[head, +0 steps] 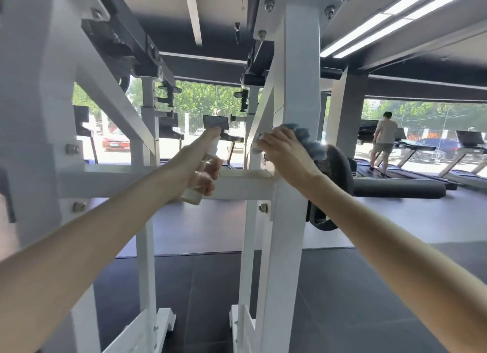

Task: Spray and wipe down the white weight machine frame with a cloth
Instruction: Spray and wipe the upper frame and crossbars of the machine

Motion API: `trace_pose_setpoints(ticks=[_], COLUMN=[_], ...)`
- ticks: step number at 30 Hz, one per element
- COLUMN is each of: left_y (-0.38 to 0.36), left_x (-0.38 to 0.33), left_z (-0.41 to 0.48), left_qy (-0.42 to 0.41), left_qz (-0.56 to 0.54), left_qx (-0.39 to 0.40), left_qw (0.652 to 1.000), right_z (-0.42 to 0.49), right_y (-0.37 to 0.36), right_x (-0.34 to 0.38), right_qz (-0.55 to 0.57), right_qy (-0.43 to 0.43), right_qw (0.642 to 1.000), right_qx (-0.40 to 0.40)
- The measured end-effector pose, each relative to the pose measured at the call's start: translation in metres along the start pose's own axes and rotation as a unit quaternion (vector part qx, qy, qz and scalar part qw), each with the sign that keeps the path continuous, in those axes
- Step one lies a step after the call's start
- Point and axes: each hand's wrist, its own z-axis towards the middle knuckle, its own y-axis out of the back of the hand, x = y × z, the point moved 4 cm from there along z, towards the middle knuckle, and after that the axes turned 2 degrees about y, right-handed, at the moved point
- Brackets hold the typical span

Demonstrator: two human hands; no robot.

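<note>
The white weight machine frame (288,221) fills the middle of the view, with an upright post and a crossbar. My left hand (195,168) grips a clear spray bottle (204,165) in front of the crossbar, its nozzle pointing away from me. My right hand (284,152) holds a blue-grey cloth (307,139) pressed against the upright post at about chest height. Part of the cloth hangs off the post's right side.
A black weight plate (334,184) hangs on the frame right of the post. A second white upright (146,247) stands to the left. Dark rubber flooring lies below. Treadmills (421,173) line the windows at the right, with a person (382,142) walking on one.
</note>
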Motion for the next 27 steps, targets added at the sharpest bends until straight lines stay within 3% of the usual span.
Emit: trace_pose_setpoints(ticks=[2, 4, 8, 12, 17, 21, 24, 27], left_y=[0.004, 0.005, -0.005, -0.015, -0.031, -0.043, -0.039, -0.031], left_x=[0.005, 0.011, 0.032, 0.057, 0.091, 0.117, 0.130, 0.142], left_z=[-0.002, -0.003, -0.005, -0.010, -0.005, 0.000, -0.002, -0.001], left_qy=[0.007, 0.014, 0.033, 0.050, 0.081, 0.112, 0.124, 0.140], left_qz=[0.002, -0.002, 0.013, 0.019, 0.009, -0.001, 0.001, 0.004], left_qx=[0.000, 0.003, 0.014, 0.023, 0.036, 0.053, 0.057, 0.045], left_qw=[1.000, 1.000, 0.999, 0.998, 0.996, 0.992, 0.991, 0.989], right_z=[-0.015, -0.048, -0.129, -0.169, -0.135, -0.160, -0.205, -0.213], right_y=[0.006, -0.005, -0.039, -0.051, -0.035, -0.058, -0.068, -0.067], right_x=[-0.005, 0.010, 0.060, 0.086, 0.063, 0.092, 0.125, 0.124], right_qz=[0.026, 0.062, 0.105, 0.093, 0.126, 0.089, 0.063, 0.105], right_qy=[-0.076, -0.159, -0.214, -0.214, -0.268, -0.298, -0.267, -0.242], right_qw=[0.994, 0.982, 0.967, 0.972, 0.954, 0.950, 0.960, 0.962], right_qx=[-0.067, -0.084, -0.091, -0.026, -0.042, -0.026, 0.047, 0.073])
